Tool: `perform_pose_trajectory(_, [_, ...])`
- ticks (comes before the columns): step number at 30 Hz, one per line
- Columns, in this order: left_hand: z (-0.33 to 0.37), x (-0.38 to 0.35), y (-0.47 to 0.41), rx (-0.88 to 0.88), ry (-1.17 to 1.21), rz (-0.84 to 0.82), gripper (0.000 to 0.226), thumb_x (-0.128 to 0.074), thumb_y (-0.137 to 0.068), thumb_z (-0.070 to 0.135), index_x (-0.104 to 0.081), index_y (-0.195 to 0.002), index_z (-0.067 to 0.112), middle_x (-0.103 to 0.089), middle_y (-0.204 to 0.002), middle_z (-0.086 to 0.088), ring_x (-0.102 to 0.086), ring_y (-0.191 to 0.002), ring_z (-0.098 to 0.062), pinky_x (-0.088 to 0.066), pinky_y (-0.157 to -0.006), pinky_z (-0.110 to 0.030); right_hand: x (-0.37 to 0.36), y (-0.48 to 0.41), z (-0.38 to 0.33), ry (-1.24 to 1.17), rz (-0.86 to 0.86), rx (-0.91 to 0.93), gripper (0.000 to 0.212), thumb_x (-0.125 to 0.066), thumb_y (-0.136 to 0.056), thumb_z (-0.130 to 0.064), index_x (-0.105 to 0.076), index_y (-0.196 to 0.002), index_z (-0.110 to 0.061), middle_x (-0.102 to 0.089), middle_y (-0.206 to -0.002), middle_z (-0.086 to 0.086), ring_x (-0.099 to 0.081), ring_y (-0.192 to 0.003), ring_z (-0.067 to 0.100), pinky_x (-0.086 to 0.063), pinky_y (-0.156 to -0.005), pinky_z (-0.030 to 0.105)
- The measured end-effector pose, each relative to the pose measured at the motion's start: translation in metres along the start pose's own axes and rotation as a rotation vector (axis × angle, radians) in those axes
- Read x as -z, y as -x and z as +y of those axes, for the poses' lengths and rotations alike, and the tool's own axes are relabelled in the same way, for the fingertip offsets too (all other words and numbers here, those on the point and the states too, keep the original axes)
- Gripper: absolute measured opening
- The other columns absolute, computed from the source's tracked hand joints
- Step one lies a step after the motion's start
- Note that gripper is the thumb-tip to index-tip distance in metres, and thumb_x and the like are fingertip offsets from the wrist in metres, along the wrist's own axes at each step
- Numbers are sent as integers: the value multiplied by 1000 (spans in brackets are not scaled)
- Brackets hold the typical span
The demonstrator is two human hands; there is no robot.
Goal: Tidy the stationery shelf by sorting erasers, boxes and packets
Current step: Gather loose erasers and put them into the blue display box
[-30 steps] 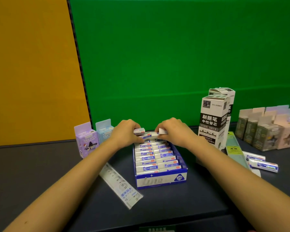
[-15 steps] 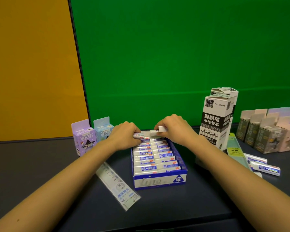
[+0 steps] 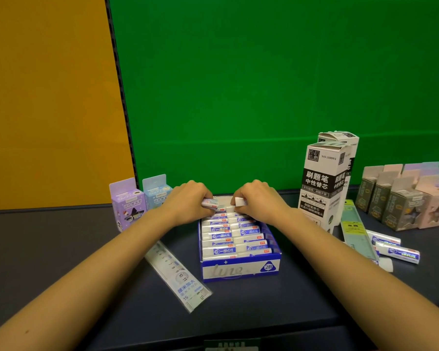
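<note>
Hands (image 3: 188, 202) (image 3: 260, 198) lower — erasers (image 3: 210, 202) perhaps in box (image 3: 238, 271)

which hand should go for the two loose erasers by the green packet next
Right hand, likely: the loose erasers lie on its side of the eraser box; the left hand would have to cross the box. It pinches an eraser now, to seat first.

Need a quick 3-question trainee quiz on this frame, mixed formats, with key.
1. True or false: the left hand and right hand each pinch an eraser over the far end of the blue eraser box.
2. The clear ruler packet lies: A) left of the box, B) inside it, C) on top of it.
3. Which grade mark is printed on the box's front?
Key: 1 true; 2 A; 3 2B.
</note>
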State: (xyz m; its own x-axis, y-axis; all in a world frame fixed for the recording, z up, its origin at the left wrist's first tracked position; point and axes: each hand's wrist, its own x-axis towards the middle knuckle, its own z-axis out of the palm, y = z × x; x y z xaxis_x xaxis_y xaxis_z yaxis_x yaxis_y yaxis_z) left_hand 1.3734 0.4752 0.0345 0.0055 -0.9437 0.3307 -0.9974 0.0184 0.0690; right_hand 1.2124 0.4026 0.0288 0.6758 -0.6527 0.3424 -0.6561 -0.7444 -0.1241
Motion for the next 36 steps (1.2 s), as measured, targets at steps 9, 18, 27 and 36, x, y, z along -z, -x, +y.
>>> perform_pose_trajectory(9, [0,6,8,25,1,147,21,-57,-85,32,-59,-93,12,-66,-99,-9,-59,-91,-29,-36,-65,-30,11,2,0,-115,-67,19,32,-53,-89,-34,-56,-112,-11,-55,-113,9,-52,-102,25,-40,-86,36])
perform_pose_trajectory(18, [11,17,18,73,305,-163,18,-34,-97,27,-39,-91,11,-44,-78,3,-41,-77,-17,-32,-65,-31,14,9,1,-127,-233,103,34,-35,-98,-21,-51,-124,-8,-51,-108,13,-49,-104,27,-36,-89,34])
perform_pose_trajectory(27, [7,11,21,-41,210,-100,25,-47,-94,27,-52,-107,7,-56,-108,-11,-46,-89,-15,-37,-76,-26,8,12,4,-59,-87,153,32,-60,-86,-19,-57,-118,-17,-64,-118,3,-57,-106,20,-40,-85,28])
perform_pose_trajectory(36, [11,5,23,-50,83,87,29,-58,-86,33,-63,-108,14,-65,-109,-4,-54,-101,-19,-43,-82,-32,9,15,-1,-3,-41,107,27,-58,-84,-11,-68,-109,-15,-68,-113,5,-61,-103,23,-50,-91,36])
